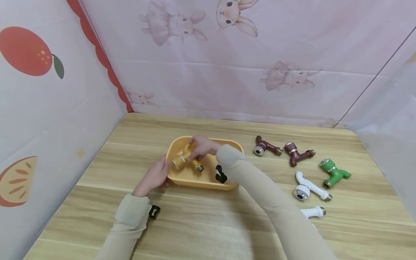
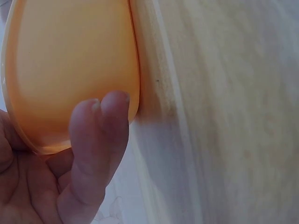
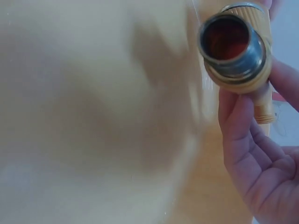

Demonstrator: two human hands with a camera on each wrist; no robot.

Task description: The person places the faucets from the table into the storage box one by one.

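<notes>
An orange-yellow plastic tub [image 1: 208, 186] stands on the table, its left end held by my left hand [image 1: 156, 173]. In the left wrist view, fingers [image 2: 93, 149] of that hand lie along the outer wall of the tub. Inside the tub, toward its left end, my right hand [image 1: 202, 146] holds a yellow tap [image 1: 183, 157] between thumb and fingers. The right wrist view shows the metal threaded end of the tap [image 3: 233, 51] facing the camera, with fingertips around its body.
Right of the tub lie two dark red taps [image 1: 268, 146] [image 1: 299, 154], a green tap [image 1: 334, 174] and a white tap [image 1: 312, 187]. Another white tap [image 1: 313, 212] is partly covered by the right sleeve. Printed cloth walls [image 1: 208, 90] border the wooden table [image 1: 107, 162].
</notes>
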